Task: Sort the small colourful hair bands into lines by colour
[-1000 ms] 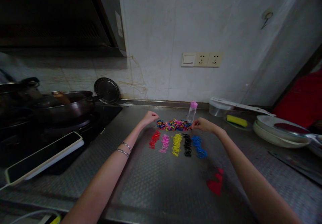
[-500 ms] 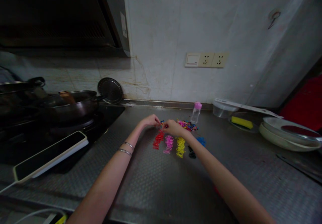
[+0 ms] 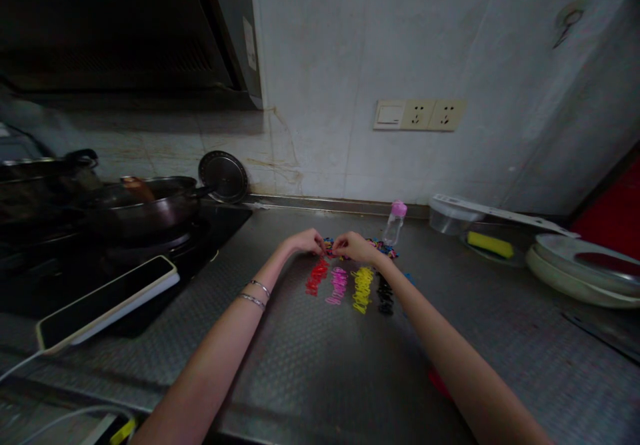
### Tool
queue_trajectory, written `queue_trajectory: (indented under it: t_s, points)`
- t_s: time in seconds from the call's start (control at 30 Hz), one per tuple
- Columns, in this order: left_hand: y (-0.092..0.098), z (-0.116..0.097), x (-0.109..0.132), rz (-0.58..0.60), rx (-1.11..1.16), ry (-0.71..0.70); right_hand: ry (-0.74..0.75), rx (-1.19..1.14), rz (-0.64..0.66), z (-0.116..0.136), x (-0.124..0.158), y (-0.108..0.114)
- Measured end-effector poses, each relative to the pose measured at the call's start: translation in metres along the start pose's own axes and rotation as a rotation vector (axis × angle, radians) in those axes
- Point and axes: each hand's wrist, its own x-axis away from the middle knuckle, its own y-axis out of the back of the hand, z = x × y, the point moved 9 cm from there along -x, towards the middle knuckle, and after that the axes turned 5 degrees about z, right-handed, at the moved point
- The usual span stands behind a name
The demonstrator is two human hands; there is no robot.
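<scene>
Small coloured rubber bands lie sorted in rows on the metal countertop [image 3: 310, 358]: red bands [image 3: 317, 277], pink bands [image 3: 339, 285], yellow bands [image 3: 363, 289] and black bands [image 3: 385, 296]. Behind them sits a mixed pile of bands [image 3: 389, 250], partly covered by my hands. My left hand [image 3: 310, 240] is pinched at the pile's left end, just above the red row. Close to its right, my right hand [image 3: 354, 247] has its fingers together over the pile. Whatever either pinch holds is too small to make out. Blue bands [image 3: 410, 278] peek out behind my right forearm.
A clear bottle with a pink cap [image 3: 399, 209] stands behind the pile. To the right are a plastic tub [image 3: 453, 218], a yellow sponge [image 3: 490, 245] and stacked bowls [image 3: 575, 275]. Leftward, a phone [image 3: 107, 301] lies by the stove, with a pan [image 3: 150, 211] on it.
My right hand has shifted slightly right, away from my left fingertips, uncovering more of the black row. The view has also moved a little. Both hands stay pinched.
</scene>
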Motion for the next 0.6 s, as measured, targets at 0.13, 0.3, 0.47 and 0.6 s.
queue_trajectory:
  t_s: [0.13,0.3,0.47,0.6]
  points:
    - [-0.001,0.003,-0.004,-0.007,-0.034,-0.019,0.048,-0.056,0.031,0.011,0.001,-0.003]
    - [-0.004,0.002,-0.006,-0.004,-0.014,-0.044,0.104,-0.039,0.079,0.031,0.003,-0.008]
    - [-0.005,-0.002,-0.005,0.0,0.0,-0.055,0.099,0.02,0.149,0.04,0.002,-0.023]
    - [-0.005,-0.003,-0.004,-0.003,0.032,-0.05,0.078,0.058,0.172,0.042,0.004,-0.023]
